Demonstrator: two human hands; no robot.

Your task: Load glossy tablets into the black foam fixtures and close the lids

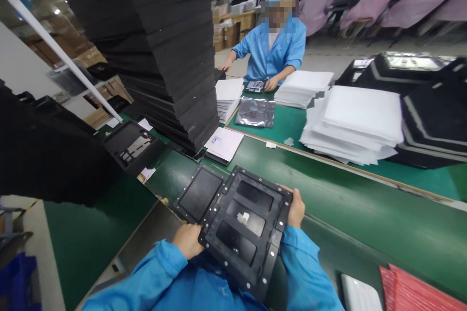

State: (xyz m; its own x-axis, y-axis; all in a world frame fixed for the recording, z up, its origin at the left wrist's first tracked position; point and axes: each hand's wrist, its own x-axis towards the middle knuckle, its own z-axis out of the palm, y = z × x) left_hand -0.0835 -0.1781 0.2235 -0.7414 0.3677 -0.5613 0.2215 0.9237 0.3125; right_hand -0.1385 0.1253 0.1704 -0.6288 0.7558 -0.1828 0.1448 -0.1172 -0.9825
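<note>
A black rectangular fixture (268, 187) with three long recesses and silver dots round its rim is tilted in front of my body. My left hand (188, 240) is closed on its near left corner, fingers mostly hidden. At its right edge my right hand (296, 210) grips the side, with the thumb on top and the other fingers hidden underneath. A small whitish piece (243, 218) lies in the middle recess. Against the fixture's left side is a flat black panel (201, 193) with a dotted rim; I cannot tell whether the two are joined.
Tall stacked black trays (175, 58) rise behind the green bench (328, 180). Beyond stand white sheet stacks (361, 112), a silver bag (255, 112) and a co-worker (272, 53) in blue. Red packaging (419, 291) and a white object (360, 294) lie at near right.
</note>
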